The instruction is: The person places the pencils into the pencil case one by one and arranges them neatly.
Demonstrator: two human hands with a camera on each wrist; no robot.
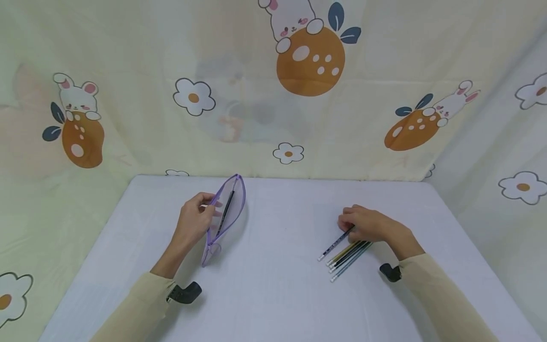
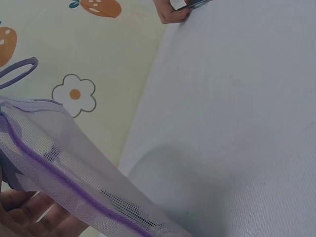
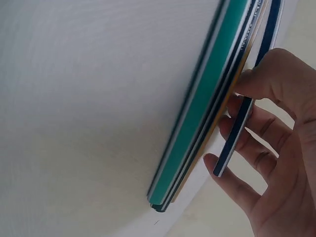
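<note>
My left hand (image 1: pixel 195 217) grips the side of a mesh pouch with purple edging (image 1: pixel 244 192), tilted upright over the left half of the table. Inside the pouch a dark pencil (image 1: pixel 225 213) shows. In the left wrist view, fingers lie behind the white mesh (image 2: pixel 94 173). On the right, my right hand (image 1: pixel 367 224) pinches a dark blue pencil (image 3: pixel 232 140) between thumb and fingers. That pencil sits just apart from a bunch of pencils (image 1: pixel 348 259), among them a green one (image 3: pixel 205 116) and a yellow one, lying side by side on the table.
A white-covered table (image 1: pixel 273 294) spreads under both hands. Behind it hangs a cream curtain (image 1: pixel 239 133) printed with rabbits and flowers, and it continues down both sides. Black wrist cameras (image 1: pixel 185 293) stick out from both sleeves.
</note>
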